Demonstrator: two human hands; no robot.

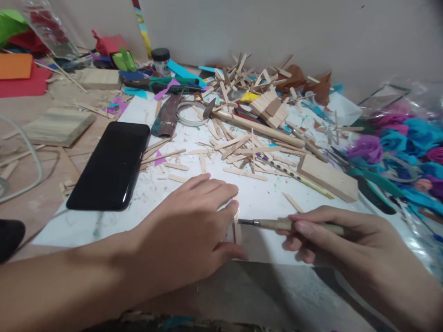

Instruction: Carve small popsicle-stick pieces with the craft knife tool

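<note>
My left hand (200, 221) presses down on a small wooden stick (237, 233) near the front of the white paper (266, 246), its fingertips at the stick's upper part. Closed around the wooden handle of a carving tool (277, 224) is my right hand (332, 240). The tool's dark metal tip points left and meets the stick beside my left fingertips. Part of the stick is hidden under my left hand. A short loose stick (292, 203) lies just above my right fingers.
A black phone (110, 166) lies at the left. Behind are scattered sticks (242, 152), a hammer (256, 127), a clear tape roll (194, 113) and a patterned pencil (294, 175). At the right are a wooden block (327, 177), green-handled scissors (374, 184) and crepe paper (398, 138).
</note>
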